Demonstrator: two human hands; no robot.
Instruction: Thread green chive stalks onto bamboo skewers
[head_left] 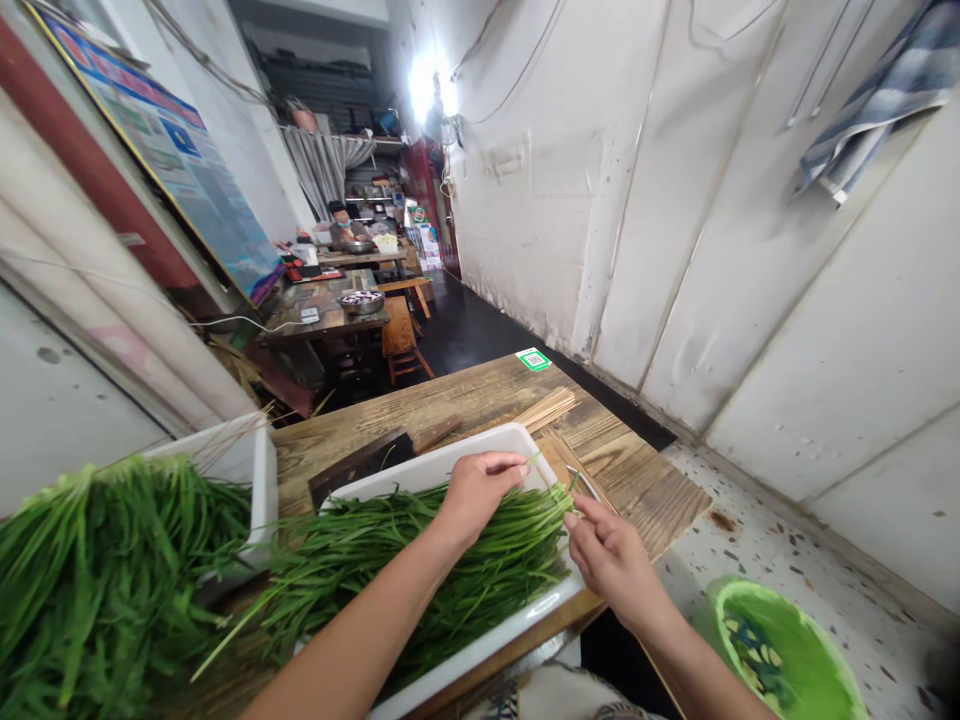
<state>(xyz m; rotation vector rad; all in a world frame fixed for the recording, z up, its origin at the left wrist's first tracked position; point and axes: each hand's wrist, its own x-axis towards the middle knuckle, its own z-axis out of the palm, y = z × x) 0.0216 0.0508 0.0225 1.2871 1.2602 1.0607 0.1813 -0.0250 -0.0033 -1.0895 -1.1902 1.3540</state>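
Head view: left hand pinches a green shred over garlic chives in a white tray; right hand is at the stem ends, its grip unclear. Likely picking over; next calls for a gentle pull.

This looks like a small eatery: wooden tables and a bench stand toward the upper middle, a QR-code card lies on the front table, a poster hangs upper left, and greens heap tubs along the bottom.
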